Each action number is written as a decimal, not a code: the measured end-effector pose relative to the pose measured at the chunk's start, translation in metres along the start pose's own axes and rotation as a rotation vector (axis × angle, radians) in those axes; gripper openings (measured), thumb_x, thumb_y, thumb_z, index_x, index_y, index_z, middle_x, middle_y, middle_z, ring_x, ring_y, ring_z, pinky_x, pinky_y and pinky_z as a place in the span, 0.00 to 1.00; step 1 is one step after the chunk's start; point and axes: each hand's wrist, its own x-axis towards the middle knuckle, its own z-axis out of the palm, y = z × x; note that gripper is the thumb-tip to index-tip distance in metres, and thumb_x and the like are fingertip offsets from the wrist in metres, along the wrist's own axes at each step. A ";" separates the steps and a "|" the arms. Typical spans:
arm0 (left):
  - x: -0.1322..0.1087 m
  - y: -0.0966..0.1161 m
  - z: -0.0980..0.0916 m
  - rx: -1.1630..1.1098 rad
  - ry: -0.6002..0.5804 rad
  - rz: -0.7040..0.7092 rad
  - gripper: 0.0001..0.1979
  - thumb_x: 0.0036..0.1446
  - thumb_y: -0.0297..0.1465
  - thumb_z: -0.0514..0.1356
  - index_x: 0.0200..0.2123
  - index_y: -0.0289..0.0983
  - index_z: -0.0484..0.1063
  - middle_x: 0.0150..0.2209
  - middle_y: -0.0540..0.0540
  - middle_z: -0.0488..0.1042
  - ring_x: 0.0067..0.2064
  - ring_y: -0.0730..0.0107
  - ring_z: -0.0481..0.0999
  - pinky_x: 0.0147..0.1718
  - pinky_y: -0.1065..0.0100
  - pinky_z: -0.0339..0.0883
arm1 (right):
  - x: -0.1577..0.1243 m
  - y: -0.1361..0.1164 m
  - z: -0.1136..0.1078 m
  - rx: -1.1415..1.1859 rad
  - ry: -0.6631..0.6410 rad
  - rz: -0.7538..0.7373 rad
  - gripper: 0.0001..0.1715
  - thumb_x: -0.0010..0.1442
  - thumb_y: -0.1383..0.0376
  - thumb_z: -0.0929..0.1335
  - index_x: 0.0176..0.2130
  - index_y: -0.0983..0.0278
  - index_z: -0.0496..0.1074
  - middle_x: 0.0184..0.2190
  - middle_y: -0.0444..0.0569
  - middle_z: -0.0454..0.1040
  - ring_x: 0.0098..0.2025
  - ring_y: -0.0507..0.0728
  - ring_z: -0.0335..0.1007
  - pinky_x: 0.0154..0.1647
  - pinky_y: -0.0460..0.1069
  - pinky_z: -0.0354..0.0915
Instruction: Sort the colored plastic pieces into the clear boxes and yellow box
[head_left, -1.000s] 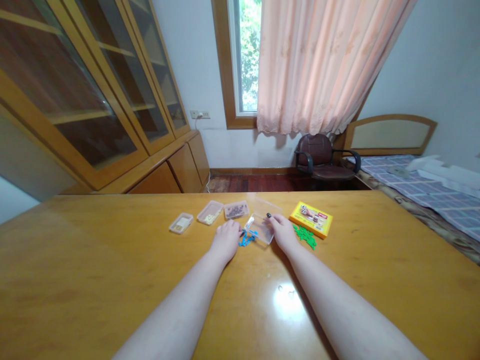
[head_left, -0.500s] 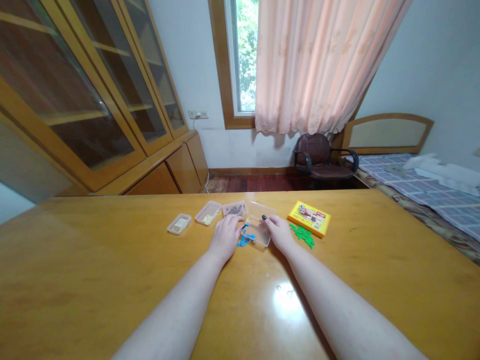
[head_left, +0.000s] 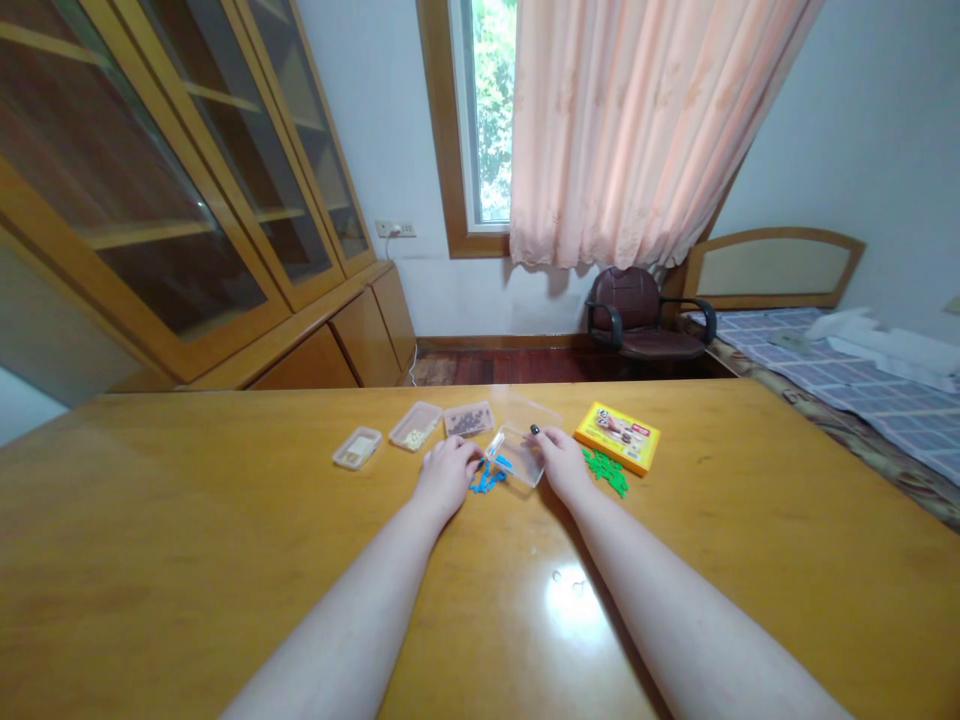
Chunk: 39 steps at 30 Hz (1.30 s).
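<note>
My right hand [head_left: 559,464] grips the right side of a small clear plastic box [head_left: 515,456] and holds it tilted, its lid open behind it. My left hand [head_left: 448,472] rests on the wooden table [head_left: 225,520] with curled fingers at a pile of small blue pieces [head_left: 486,480], just left of the box. What the left fingers pinch is too small to tell. A few blue pieces lie inside the box.
Three clear boxes stand in a row at the left: one with pale pieces [head_left: 358,447], one with cream pieces [head_left: 417,425], one with brown pieces [head_left: 468,419]. Green pieces [head_left: 606,472] and a yellow packet [head_left: 617,437] lie right of my hand. A chair [head_left: 637,312] and a bed [head_left: 862,370] stand beyond the table.
My left hand has shifted slightly back toward the blue pile. The clear box stays tilted in my right hand, with a blue piece now inside it.
</note>
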 end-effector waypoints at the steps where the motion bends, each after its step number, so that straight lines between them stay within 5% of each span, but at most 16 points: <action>1: 0.000 0.001 0.000 0.002 -0.005 -0.003 0.08 0.54 0.32 0.55 0.37 0.43 0.71 0.39 0.47 0.68 0.44 0.66 0.67 0.44 0.66 0.57 | 0.000 0.000 0.000 0.000 0.003 -0.004 0.18 0.51 0.55 0.61 0.29 0.66 0.72 0.27 0.49 0.74 0.29 0.55 0.67 0.30 0.48 0.60; 21: 0.002 0.001 0.007 0.016 0.065 0.062 0.05 0.55 0.31 0.55 0.32 0.38 0.70 0.35 0.46 0.70 0.41 0.66 0.68 0.41 0.67 0.59 | 0.000 0.001 0.000 -0.022 0.005 -0.021 0.17 0.52 0.57 0.61 0.28 0.66 0.71 0.27 0.49 0.74 0.29 0.55 0.67 0.30 0.47 0.60; 29: -0.002 0.003 -0.003 -0.184 0.408 0.124 0.06 0.57 0.30 0.52 0.35 0.38 0.68 0.38 0.47 0.69 0.42 0.67 0.68 0.44 0.65 0.61 | -0.003 0.000 0.002 -0.060 -0.061 -0.044 0.16 0.52 0.57 0.61 0.27 0.65 0.71 0.23 0.46 0.72 0.24 0.53 0.63 0.26 0.46 0.58; 34: -0.001 0.004 0.002 -0.202 0.330 0.184 0.11 0.54 0.28 0.54 0.43 0.38 0.67 0.42 0.45 0.69 0.46 0.65 0.67 0.45 0.64 0.62 | -0.001 0.003 0.002 -0.065 -0.012 -0.051 0.16 0.52 0.57 0.61 0.27 0.65 0.71 0.24 0.46 0.72 0.26 0.53 0.64 0.27 0.46 0.59; 39: 0.002 -0.003 0.004 -0.117 0.223 0.109 0.11 0.53 0.25 0.52 0.37 0.40 0.71 0.39 0.46 0.69 0.42 0.66 0.69 0.43 0.63 0.62 | 0.002 0.001 -0.001 0.033 0.074 0.030 0.18 0.50 0.55 0.62 0.30 0.66 0.71 0.28 0.50 0.75 0.27 0.54 0.66 0.28 0.47 0.61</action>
